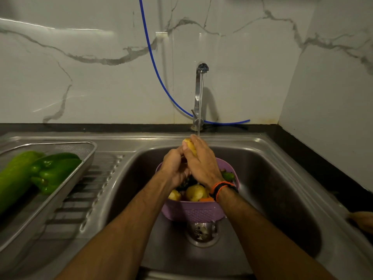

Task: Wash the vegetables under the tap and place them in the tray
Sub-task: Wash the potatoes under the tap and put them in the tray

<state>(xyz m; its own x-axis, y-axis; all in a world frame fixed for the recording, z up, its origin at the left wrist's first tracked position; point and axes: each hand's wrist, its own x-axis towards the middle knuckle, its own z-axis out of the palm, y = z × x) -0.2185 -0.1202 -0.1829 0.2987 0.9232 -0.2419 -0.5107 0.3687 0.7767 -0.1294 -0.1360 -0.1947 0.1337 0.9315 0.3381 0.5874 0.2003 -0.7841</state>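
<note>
Currently both hands, left hand [175, 166] and right hand [202, 161], are clasping a potato [189, 146] under the tap [199, 93] stream above the colander [194, 212]; probably firm, wet-slick, wanting a whole-palm grasp.

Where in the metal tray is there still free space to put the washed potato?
The tray is bare along its right side and far right corner, between the green peppers and the right rim. Its left part is crowded by the peppers and a long green vegetable. The ribbed drainboard between tray and sink is also bare. Both hands hold the potato.
</note>
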